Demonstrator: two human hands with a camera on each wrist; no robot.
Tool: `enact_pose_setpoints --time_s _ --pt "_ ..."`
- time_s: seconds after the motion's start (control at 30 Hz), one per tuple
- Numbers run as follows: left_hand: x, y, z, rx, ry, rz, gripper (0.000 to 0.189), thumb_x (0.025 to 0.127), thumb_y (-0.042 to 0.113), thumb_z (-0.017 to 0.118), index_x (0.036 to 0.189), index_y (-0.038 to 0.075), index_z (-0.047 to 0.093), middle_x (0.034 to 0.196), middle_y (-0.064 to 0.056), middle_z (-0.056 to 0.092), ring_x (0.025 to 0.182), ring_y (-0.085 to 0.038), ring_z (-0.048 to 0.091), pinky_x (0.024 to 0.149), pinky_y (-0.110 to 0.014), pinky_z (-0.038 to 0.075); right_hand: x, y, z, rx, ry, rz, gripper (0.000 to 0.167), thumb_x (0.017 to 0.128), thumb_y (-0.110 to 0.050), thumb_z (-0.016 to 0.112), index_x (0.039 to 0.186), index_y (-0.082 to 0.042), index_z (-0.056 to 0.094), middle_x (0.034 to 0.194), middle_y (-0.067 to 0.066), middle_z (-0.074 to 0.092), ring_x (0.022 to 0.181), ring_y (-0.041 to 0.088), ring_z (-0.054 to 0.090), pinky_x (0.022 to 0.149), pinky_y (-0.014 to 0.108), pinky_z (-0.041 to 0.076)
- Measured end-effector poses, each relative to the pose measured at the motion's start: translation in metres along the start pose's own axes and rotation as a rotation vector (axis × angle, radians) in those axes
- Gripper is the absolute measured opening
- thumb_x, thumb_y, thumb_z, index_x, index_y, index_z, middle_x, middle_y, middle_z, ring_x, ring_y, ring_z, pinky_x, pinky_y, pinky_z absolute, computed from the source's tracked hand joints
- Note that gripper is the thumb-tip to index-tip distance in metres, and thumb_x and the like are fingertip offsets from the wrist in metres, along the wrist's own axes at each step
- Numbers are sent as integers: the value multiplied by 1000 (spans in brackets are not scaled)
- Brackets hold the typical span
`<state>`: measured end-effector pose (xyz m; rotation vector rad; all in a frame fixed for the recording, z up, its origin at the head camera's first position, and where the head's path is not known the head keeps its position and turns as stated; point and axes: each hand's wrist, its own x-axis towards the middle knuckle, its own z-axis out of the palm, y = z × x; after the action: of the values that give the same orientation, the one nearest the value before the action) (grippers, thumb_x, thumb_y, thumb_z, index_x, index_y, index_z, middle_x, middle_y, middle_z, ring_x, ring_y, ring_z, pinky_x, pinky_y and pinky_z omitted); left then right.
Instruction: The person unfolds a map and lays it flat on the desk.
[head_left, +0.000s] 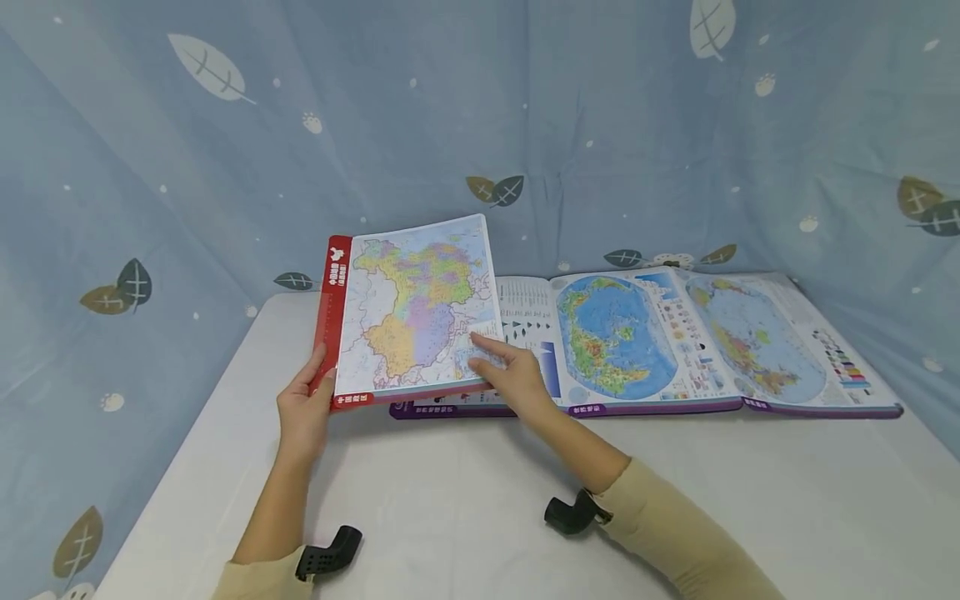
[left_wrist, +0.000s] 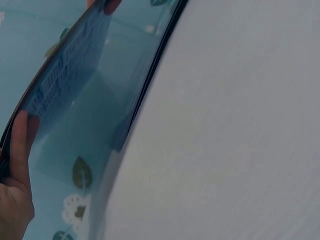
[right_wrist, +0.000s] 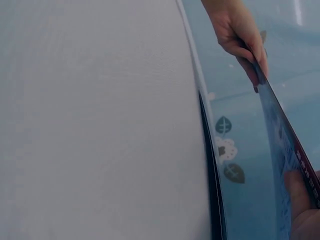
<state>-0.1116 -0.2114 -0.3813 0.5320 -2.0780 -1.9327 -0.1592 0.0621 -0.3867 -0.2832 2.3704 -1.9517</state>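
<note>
A folded map of China [head_left: 420, 308] with a red left border is held up off the table, tilted. At its lower left corner my left hand [head_left: 303, 412] grips the red edge, thumb on the front. My right hand [head_left: 517, 375] holds the lower right side between thumb and fingers. From the left wrist view, the left hand [left_wrist: 17, 185] has fingers behind the sheet [left_wrist: 70, 65]. Both hands appear in the right wrist view, the left hand [right_wrist: 240, 35] farther off and the right hand [right_wrist: 302, 210] close by.
An unfolded world map [head_left: 615, 342] with purple labels lies on the white table [head_left: 480, 492], behind and right of the raised map, partly covered by it. A blue leaf-print curtain [head_left: 420, 150] hangs behind the table. Black camera mounts [head_left: 573, 512] sit on both wrists.
</note>
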Motion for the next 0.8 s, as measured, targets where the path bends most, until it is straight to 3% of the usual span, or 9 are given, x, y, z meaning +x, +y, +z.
enact_pose_setpoints --time_s 0.07,0.17,0.23,0.43,0.5,0.57,0.63,0.73,0.8 --pt "-3 0 8 5 -6 2 50 98 19 51 143 34 37 153 5 30 136 -17 33 88 -17 48 0 4 -8 27 -3 -6 39 88 -21 67 127 -18 61 132 -2 57 86 14 67 73 21 53" --pt "-7 -2 20 9 -15 12 51 98 16 50 144 31 36 153 7 31 138 -16 31 92 -21 45 -1 8 -20 72 -26 -1 41 90 -18 65 130 -15 59 136 2 54 60 9 60 57 20 53" --pt "-10 -3 27 15 -25 16 51 98 15 50 145 28 36 152 10 31 139 -14 30 94 -22 44 -2 9 -28 77 -37 12 42 90 -18 65 131 -15 57 139 4 52 68 7 66 61 22 56" --pt "-17 -14 43 8 -54 14 51 98 15 50 146 24 35 151 13 32 140 -8 26 96 -20 43 -10 13 -49 61 -55 39 43 91 -18 64 133 -11 55 142 9 47 69 19 70 62 24 57" --pt "-20 -18 49 -18 -48 11 51 98 13 50 146 23 36 151 12 33 140 -8 25 96 -18 43 -12 16 -54 53 -59 41 43 92 -18 63 133 -10 55 143 10 46 74 14 70 64 22 57" --pt "-24 -22 55 -65 -39 13 50 98 11 49 146 21 38 150 11 35 140 -8 26 96 -18 43 -14 18 -59 25 -48 39 42 92 -19 63 132 -9 55 142 10 47 62 9 63 59 20 54" --pt "-27 -24 62 -92 -39 9 49 98 11 48 146 21 38 150 11 35 139 -8 28 95 -17 44 -15 20 -63 -21 -25 37 42 92 -21 63 131 -10 57 141 9 49 80 9 64 57 18 51" --pt "-29 -24 68 -112 -40 15 48 99 10 48 145 20 39 149 10 37 139 -7 27 97 -17 42 -16 23 -68 -57 8 23 41 91 -22 64 129 -10 59 139 7 51 114 19 56 77 24 55" --pt "-29 -23 71 -107 -44 18 48 98 10 48 144 20 40 149 10 37 140 -6 26 100 -17 40 -16 24 -70 -68 19 14 41 90 -23 65 129 -9 59 138 8 52 139 24 32 97 32 49"
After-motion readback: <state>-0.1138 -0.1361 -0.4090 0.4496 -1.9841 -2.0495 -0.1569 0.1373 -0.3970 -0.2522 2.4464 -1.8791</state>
